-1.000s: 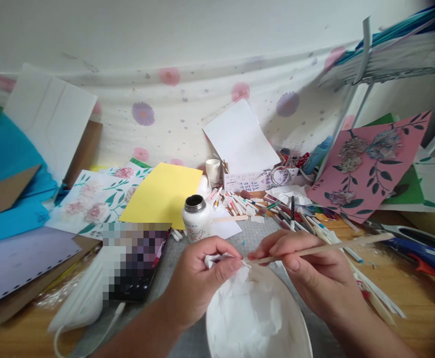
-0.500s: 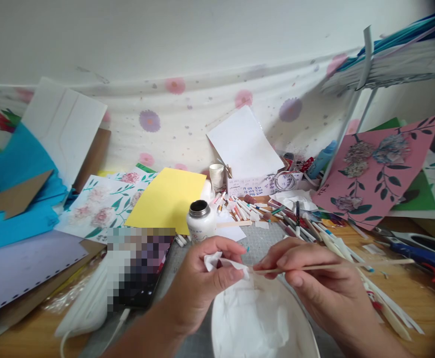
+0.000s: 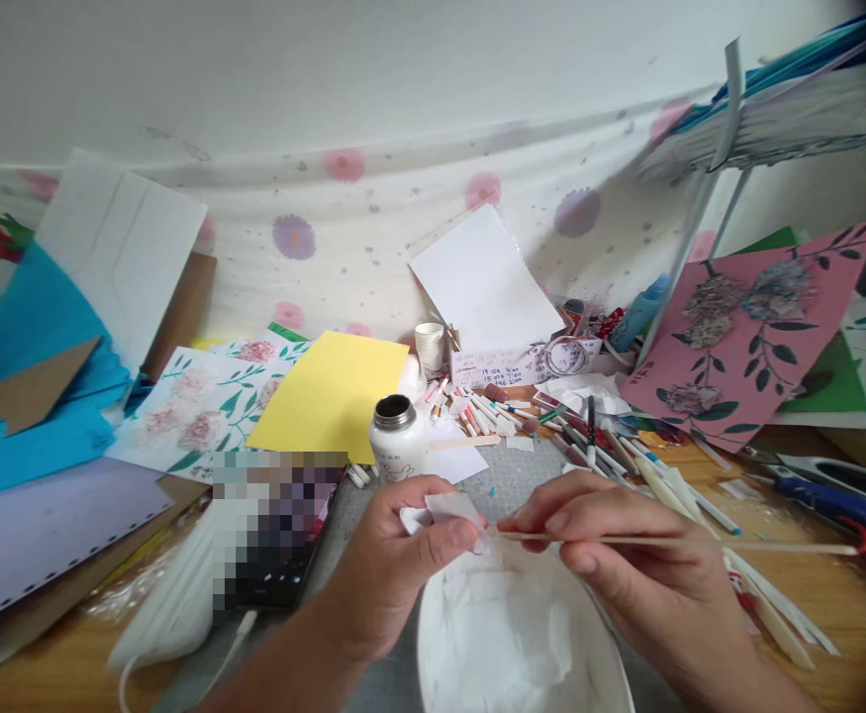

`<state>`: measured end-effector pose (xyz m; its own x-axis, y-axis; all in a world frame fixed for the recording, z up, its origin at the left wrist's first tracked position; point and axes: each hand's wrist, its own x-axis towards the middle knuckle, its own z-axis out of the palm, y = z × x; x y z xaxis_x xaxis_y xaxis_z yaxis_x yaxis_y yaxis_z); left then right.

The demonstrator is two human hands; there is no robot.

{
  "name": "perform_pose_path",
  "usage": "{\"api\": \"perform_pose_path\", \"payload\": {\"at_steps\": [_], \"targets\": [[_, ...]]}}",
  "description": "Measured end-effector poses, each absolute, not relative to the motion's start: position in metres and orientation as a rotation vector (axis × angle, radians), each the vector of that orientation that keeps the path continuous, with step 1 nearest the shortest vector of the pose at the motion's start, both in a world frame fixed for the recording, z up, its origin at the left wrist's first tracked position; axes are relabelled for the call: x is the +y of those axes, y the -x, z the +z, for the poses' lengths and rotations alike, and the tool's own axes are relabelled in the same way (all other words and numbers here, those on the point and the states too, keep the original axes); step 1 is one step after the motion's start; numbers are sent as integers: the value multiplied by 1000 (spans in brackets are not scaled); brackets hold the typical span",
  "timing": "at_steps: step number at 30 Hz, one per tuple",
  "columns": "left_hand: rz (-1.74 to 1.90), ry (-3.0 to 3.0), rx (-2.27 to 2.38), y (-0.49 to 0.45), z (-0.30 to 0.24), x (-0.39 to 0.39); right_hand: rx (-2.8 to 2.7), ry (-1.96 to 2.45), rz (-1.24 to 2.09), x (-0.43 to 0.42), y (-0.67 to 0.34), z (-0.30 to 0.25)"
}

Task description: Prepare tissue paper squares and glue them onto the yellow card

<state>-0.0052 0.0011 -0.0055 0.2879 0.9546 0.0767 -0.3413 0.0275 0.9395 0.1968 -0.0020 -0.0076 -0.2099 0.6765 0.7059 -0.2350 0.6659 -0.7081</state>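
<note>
Between the thumb and fingers of my left hand [image 3: 410, 560] is a piece of thin white paper [image 3: 451, 510], folded and crumpled. My right hand [image 3: 611, 555] pinches a thin wooden stick [image 3: 729, 543], which points out to the right. Its left end reaches the paper at my left fingertips; the fingers hide how the two meet. Below both hands stands a white bowl [image 3: 427, 654], with crumpled white paper [image 3: 514, 634] inside it.
An uncapped white bottle [image 3: 397, 446] stands just beyond my left hand. A phone [image 3: 284, 564] lies to the left. Scattered markers [image 3: 477, 408] fill the back, with yellow paper [image 3: 329, 396] beside them. Scissors [image 3: 811, 475] and a blue-handled tool [image 3: 833, 507] lie at the right.
The stick now extends farther right and lies nearly level. The paper in my left hand has shifted, with a flap standing up. Both hands stay close together over the bowl.
</note>
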Motion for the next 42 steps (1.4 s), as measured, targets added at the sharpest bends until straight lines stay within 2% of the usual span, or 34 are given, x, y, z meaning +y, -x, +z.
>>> {"api": "perform_pose_path", "payload": {"at_steps": [42], "targets": [[1128,-1086,721,2,1,-1,-1676,410,780,-4,-198,-4]]}}
